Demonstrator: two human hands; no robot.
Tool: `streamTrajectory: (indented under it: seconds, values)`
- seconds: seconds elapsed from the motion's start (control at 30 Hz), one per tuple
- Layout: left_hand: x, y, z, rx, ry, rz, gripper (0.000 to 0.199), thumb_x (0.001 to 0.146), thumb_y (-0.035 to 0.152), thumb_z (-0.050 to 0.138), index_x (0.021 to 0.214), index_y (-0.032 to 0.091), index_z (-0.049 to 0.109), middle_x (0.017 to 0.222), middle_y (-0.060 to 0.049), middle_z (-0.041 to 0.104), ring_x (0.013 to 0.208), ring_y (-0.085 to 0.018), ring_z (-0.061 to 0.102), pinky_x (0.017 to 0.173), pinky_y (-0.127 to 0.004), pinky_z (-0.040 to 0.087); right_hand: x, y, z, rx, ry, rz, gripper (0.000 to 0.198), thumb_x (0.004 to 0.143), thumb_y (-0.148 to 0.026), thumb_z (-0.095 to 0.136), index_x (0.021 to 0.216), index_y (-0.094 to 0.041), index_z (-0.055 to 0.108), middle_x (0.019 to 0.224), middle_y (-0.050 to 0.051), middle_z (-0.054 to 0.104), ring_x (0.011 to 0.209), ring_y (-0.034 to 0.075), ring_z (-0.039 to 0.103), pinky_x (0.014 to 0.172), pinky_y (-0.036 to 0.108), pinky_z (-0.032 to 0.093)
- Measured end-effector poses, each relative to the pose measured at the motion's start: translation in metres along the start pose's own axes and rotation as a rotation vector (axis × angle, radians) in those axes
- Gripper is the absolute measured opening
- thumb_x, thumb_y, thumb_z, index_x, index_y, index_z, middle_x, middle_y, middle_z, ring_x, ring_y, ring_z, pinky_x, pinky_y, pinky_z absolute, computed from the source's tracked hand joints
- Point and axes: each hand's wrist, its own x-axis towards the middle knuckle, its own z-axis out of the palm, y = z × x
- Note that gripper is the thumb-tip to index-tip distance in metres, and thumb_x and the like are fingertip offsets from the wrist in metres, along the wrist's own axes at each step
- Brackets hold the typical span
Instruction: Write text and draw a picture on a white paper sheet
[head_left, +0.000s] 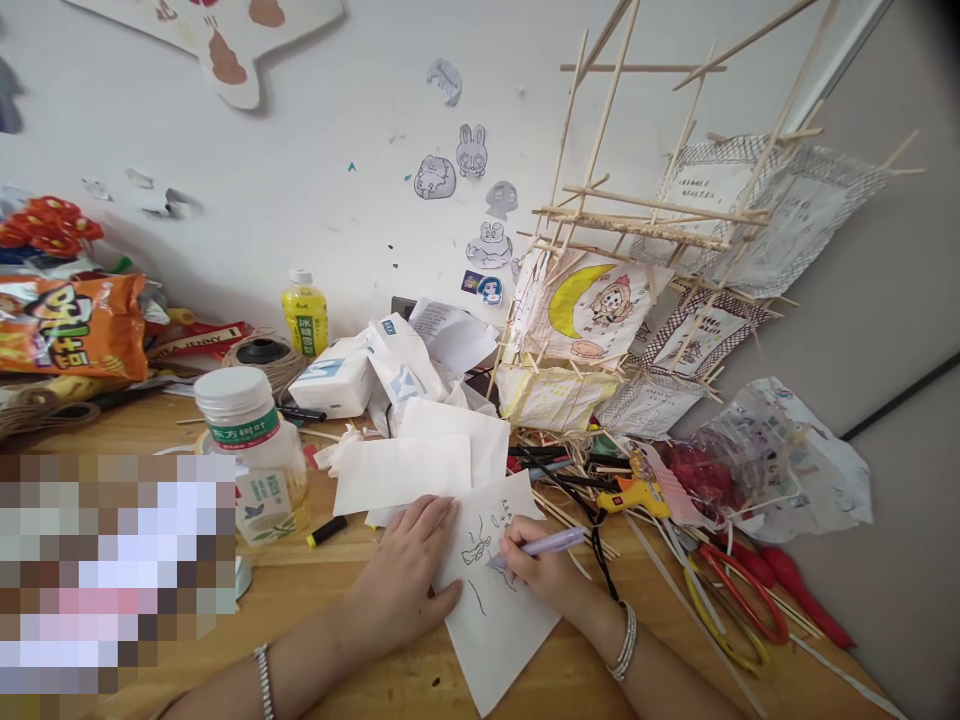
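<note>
1 sheet of paper (495,650): lying on the wooden table (401,680), turned at a slant, probably to suit the writing angle; marked with a dark line drawing (477,550) and a few characters near the top.
Left hand (412,550): laid palm-down over the sheet's left edge, likely to stop slipping; fingers close together, thumb spread away from them.
Right hand (540,575): pinching the lavender pen (555,541) between thumb and fingers, low on the barrel, presumably for fine control; tip beside the drawing.
Blank sheets (401,472): at least 2, overlapping just beyond the sheet, perhaps kept near as spares.
Black marker (326,532): lying left of the left hand, untouched.
Stick frame (637,231): standing at the back right, hung with drawn paper panels (592,310); seemingly set back out of the arms' way.
Yellow glue gun (634,495): resting among loose sticks right of the sheet, apart from both hands.
</note>
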Motion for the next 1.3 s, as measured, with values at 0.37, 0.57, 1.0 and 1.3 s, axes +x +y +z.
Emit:
streamTrajectory:
  seconds: [0.37,0.57,1.0,1.3]
  values:
    - [-0.0017,0.0002,-0.0027,-0.021,0.008,-0.003,0.059,0.076,0.030,0.050,0.130,0.009,0.040,0.130,-0.015,0.044,0.122,-0.032,0.034,0.100,-0.047,0.031,-0.0003,0.0076,0.0033,-0.003,-0.031,-0.030,0.028,0.082,-0.024,0.047,0.055,-0.019,0.042,0.050,-0.004,0.048,0.051,0.011,0.046,0.052,0.023,0.034]
    - [-0.0009,0.0023,-0.0044,-0.026,-0.002,-0.010,0.060,0.075,0.029,0.049,0.130,0.008,0.040,0.130,-0.016,0.044,0.122,-0.032,0.033,0.101,-0.048,0.030,0.0011,0.0039,0.0021,-0.019,-0.022,-0.027,0.031,0.082,-0.027,0.048,0.053,-0.019,0.040,0.049,-0.004,0.047,0.050,0.011,0.044,0.052,0.023,0.034]
    - [-0.0017,0.0009,-0.0034,-0.035,0.011,-0.006,0.060,0.074,0.028,0.051,0.130,0.009,0.040,0.129,-0.015,0.044,0.122,-0.032,0.033,0.101,-0.047,0.030,0.0004,0.0031,0.0020,-0.023,-0.025,-0.004,0.028,0.081,-0.026,0.047,0.055,-0.020,0.040,0.050,-0.004,0.046,0.050,0.011,0.043,0.051,0.022,0.034]
    - [-0.0006,0.0015,-0.0039,-0.036,0.010,-0.008,0.060,0.074,0.029,0.050,0.130,0.010,0.040,0.129,-0.015,0.045,0.122,-0.032,0.034,0.101,-0.047,0.030,0.0002,0.0090,0.0031,-0.022,-0.038,-0.019,0.028,0.083,-0.024,0.045,0.055,-0.020,0.042,0.050,-0.004,0.049,0.050,0.011,0.045,0.052,0.022,0.035]
